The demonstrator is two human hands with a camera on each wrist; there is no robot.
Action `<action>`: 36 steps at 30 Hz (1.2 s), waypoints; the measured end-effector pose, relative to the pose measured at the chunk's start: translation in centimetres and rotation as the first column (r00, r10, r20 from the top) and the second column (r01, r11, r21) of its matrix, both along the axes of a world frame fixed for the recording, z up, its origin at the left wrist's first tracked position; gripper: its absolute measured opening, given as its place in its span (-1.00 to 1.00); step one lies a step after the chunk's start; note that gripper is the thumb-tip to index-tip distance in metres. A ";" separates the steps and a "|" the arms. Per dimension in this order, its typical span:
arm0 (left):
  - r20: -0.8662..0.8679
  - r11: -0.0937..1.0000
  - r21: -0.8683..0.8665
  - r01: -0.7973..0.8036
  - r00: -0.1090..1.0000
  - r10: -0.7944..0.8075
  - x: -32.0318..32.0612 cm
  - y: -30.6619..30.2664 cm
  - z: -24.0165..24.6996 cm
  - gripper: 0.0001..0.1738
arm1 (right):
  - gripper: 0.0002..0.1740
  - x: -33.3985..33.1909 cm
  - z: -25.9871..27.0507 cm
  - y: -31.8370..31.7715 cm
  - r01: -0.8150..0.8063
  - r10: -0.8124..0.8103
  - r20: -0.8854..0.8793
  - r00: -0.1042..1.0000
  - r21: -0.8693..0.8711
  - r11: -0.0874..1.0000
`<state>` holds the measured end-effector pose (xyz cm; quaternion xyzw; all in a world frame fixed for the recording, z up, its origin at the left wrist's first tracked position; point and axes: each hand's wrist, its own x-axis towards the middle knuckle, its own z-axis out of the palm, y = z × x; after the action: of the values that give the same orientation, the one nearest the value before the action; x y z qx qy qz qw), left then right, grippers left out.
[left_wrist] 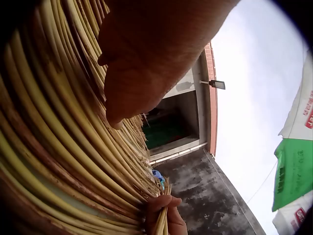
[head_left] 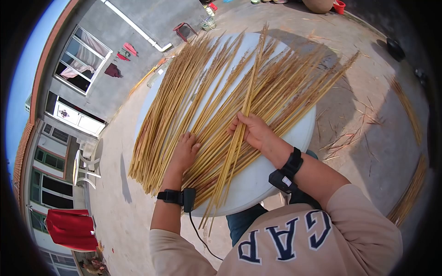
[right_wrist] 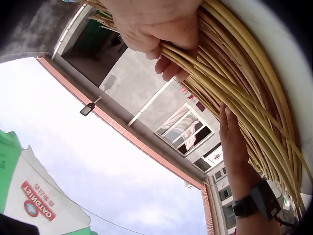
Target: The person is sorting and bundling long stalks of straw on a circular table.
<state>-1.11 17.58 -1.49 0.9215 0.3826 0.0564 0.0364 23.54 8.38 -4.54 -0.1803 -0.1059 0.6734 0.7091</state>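
Long yellow-brown stalks (head_left: 159,119) with feathery brown tops lie fanned over a round white table (head_left: 301,126). The right hand (head_left: 254,131) pinches a thin bunch of stalks (head_left: 248,92) between thumb and curled fingers, holding it at an angle across the others. In the right wrist view that hand (right_wrist: 156,29) grips the same bunch near the top. To its left, the left hand (head_left: 185,149) rests on the spread stalks with fingers relaxed; in the left wrist view this hand (left_wrist: 146,63) lies over them, its fingertips partly hidden.
A white chair (head_left: 85,168) and a red garment (head_left: 71,229) are at the left. A dark red stool (head_left: 185,31) stands beyond the table. More stalks (head_left: 407,108) and scattered bits (head_left: 352,142) lie on the ground at the right. A black cable hangs from the left wrist camera.
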 end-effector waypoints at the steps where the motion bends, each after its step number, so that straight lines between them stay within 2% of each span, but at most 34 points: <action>1: 0.069 0.998 0.019 -0.053 0.996 0.051 0.2 -0.1 0.5 -0.56 | -0.72 0.1 -0.1 0.1 -0.010 0.010 0.013 1.000 0.006 1.000; 2: 0.137 0.994 0.037 -0.106 0.986 0.100 0.3 -0.1 1.1 -0.64 | -0.71 0.1 -0.2 0.2 -0.020 0.020 0.026 0.999 0.014 1.000; 3: 0.137 0.993 0.039 -0.113 0.985 0.106 0.3 0.1 1.5 -0.64 | -0.71 0.0 0.0 0.1 -0.027 0.027 0.026 0.999 0.016 1.000; 5: 0.169 0.989 0.080 -0.126 0.979 0.111 0.5 0.6 2.2 -0.82 | -0.70 0.1 0.2 -0.1 -0.008 0.008 0.051 0.999 -0.009 1.000; 6: 0.248 0.982 0.172 -0.082 0.968 0.037 0.7 1.1 1.7 -0.90 | -0.70 0.1 0.2 0.0 -0.006 0.006 0.053 0.999 -0.008 1.000; 10: 0.140 0.983 0.171 -0.060 0.989 0.037 0.9 2.8 0.5 -0.91 | -0.71 0.2 0.2 0.0 -0.016 0.016 0.049 0.999 -0.005 1.000; 12: 0.115 0.947 0.318 -0.035 0.993 -0.002 1.2 3.4 0.1 -0.93 | -0.71 0.2 0.2 -0.1 -0.013 0.013 0.036 0.999 -0.004 1.000; 13: 0.115 0.948 0.317 -0.034 0.993 -0.003 1.3 3.5 0.1 -0.93 | -0.72 0.2 0.2 -0.1 -0.016 0.016 0.034 0.999 -0.003 1.000; 15: 0.229 0.936 0.334 -0.112 0.973 0.035 1.7 3.7 0.2 -0.95 | -0.72 0.2 0.3 0.0 -0.017 0.017 0.030 0.999 -0.003 1.000; 18: 0.155 0.939 0.339 -0.057 0.988 0.004 2.2 3.7 0.7 -0.95 | -0.72 0.1 0.5 -0.1 0.009 -0.009 0.007 1.000 -0.033 0.999; 24: 0.133 0.938 0.330 -0.106 0.989 0.065 2.7 4.4 0.2 -0.91 | -0.74 0.3 0.2 0.0 -0.025 0.025 0.020 0.999 -0.012 1.000; 28: 0.079 0.926 0.370 -0.077 0.996 0.051 3.0 4.4 0.1 -0.89 | -0.74 0.3 0.3 0.0 -0.021 0.022 0.029 0.999 -0.024 0.999; 31: 0.021 0.954 0.280 -0.103 0.995 0.102 3.2 4.6 -0.1 -0.85 | -0.74 0.2 0.3 -0.1 -0.018 0.018 0.020 1.000 -0.024 1.000; 33: -0.040 0.921 0.365 -0.138 0.986 0.164 3.4 5.0 -0.9 -0.79 | -0.74 0.2 0.4 -0.1 -0.015 0.015 0.013 1.000 -0.016 1.000; 36: -0.100 0.905 0.388 -0.173 0.969 0.228 3.9 4.6 -0.8 -0.79 | -0.75 0.3 0.5 -0.2 -0.019 0.020 0.022 1.000 -0.009 1.000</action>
<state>2.79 22.22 -2.26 0.8687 0.4589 0.0661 -0.1745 23.85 8.16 -4.08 -0.1896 -0.1125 0.6787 0.7005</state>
